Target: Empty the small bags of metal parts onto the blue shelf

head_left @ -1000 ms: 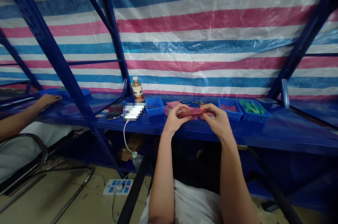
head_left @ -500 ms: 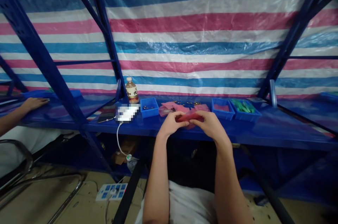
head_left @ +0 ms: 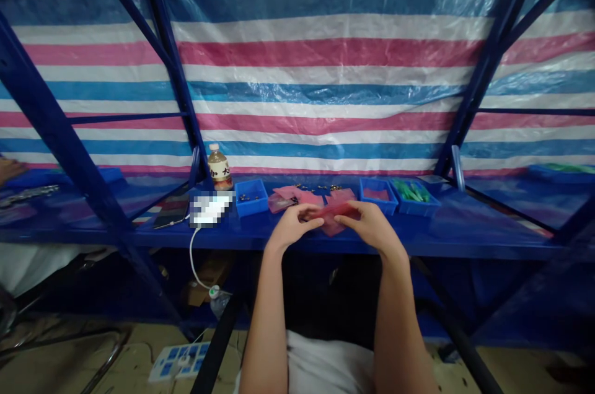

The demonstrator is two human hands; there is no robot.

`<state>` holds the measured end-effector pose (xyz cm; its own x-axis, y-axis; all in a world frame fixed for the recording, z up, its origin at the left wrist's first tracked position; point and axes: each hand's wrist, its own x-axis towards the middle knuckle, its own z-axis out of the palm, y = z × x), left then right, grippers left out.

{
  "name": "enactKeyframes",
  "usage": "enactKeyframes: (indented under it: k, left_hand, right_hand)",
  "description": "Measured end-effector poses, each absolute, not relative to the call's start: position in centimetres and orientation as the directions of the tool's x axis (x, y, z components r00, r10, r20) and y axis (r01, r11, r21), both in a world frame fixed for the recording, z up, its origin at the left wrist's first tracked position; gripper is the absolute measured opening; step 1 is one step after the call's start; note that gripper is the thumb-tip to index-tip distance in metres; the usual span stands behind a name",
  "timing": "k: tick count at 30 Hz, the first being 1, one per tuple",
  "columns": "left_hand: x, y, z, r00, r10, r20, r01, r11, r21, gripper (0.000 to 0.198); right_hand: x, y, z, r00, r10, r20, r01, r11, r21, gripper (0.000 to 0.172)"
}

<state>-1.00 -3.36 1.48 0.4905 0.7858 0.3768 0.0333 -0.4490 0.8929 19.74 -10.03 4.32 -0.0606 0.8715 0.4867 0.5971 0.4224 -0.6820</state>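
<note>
Left hand [head_left: 292, 227] and right hand [head_left: 372, 225] together, clamped on one red plastic piece [head_left: 338, 210] | three blue bins [head_left: 251, 203] nearby

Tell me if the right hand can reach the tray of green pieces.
Probably yes. The right hand lies close, and the shelf front before the blue tray of green pieces looks free; the smaller blue tray sits beside it. The hand would first need to release the red piece it pinches.

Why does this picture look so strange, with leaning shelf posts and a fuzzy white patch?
In the head view, the wide lens makes the blue steel shelf uprights lean inward, glare shines on the glossy shelf top, a white object is pixelated, and the area beneath the shelf is dim.
</note>
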Motion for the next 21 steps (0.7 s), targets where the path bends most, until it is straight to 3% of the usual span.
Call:
enactKeyframes:
  k: [5, 11, 17, 21]
  left_hand:
    - [-1.1, -3.8, 1.8, 0.529, 0.738, 0.419, 0.128, -0.557, 0.82, 0.031]
    - [-1.1, -3.5, 1.7, 0.493, 0.76, 0.424, 0.128, -0.545, 0.829, 0.032]
    - [-0.7, -3.2, 1.4, 0.426, 0.815, 0.392, 0.014, -0.44, 0.898, 0.035]
    - [-1.3, -2.7, 1.0, 0.341, 0.869, 0.359, 0.032, -0.393, 0.919, 0.029]
  right_hand:
    - [18.2, -9.5, 4.3, -0.136, 0.863, 0.487, 0.592, 0.465, -0.658, 0.017]
    - [18.1, -9.5, 4.5, -0.132, 0.856, 0.499, 0.595, 0.471, -0.652, 0.019]
    - [22.1, -9.5, 6.0, 0.132, 0.768, 0.627, 0.637, 0.419, -0.647, 0.023]
    - [27.5, -7.2, 7.7, 0.281, 0.646, 0.71, 0.817, 0.228, -0.53, 0.03]
